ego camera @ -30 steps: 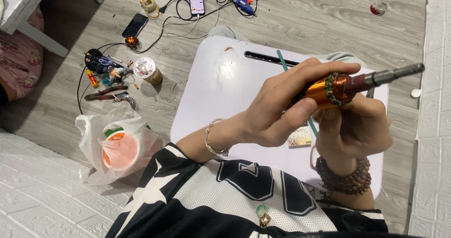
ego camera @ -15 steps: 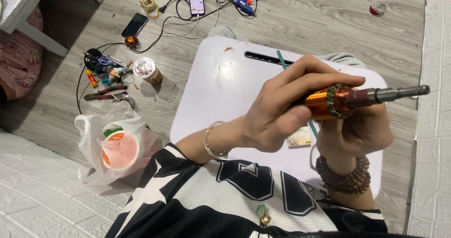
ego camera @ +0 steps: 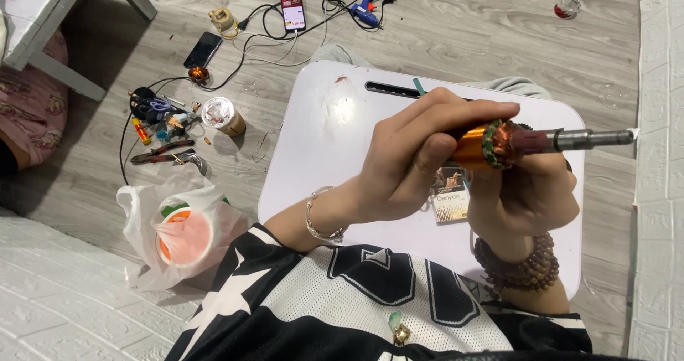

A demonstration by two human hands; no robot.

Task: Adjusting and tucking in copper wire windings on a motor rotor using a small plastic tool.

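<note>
A motor armature [ego camera: 499, 143] with orange-copper windings and a grey steel shaft pointing right is held above a small white table [ego camera: 328, 154]. My left hand [ego camera: 417, 165] wraps its fingers over the winding end from above. From below, my right hand [ego camera: 524, 193], with a brown bead bracelet on its wrist, cups the same part. A small printed box [ego camera: 450, 203] lies on the table under the hands.
On the wooden floor at the left lie pliers [ego camera: 160, 154], a tape roll [ego camera: 219, 114], small tools, two phones [ego camera: 293, 9], cables and a blue glue gun [ego camera: 366, 6]. A white plastic bag [ego camera: 178, 233] with an orange cup sits near my left elbow.
The armature has tilted slightly, its shaft tip dropping and pointing more level to the right. Both hands keep their hold.
</note>
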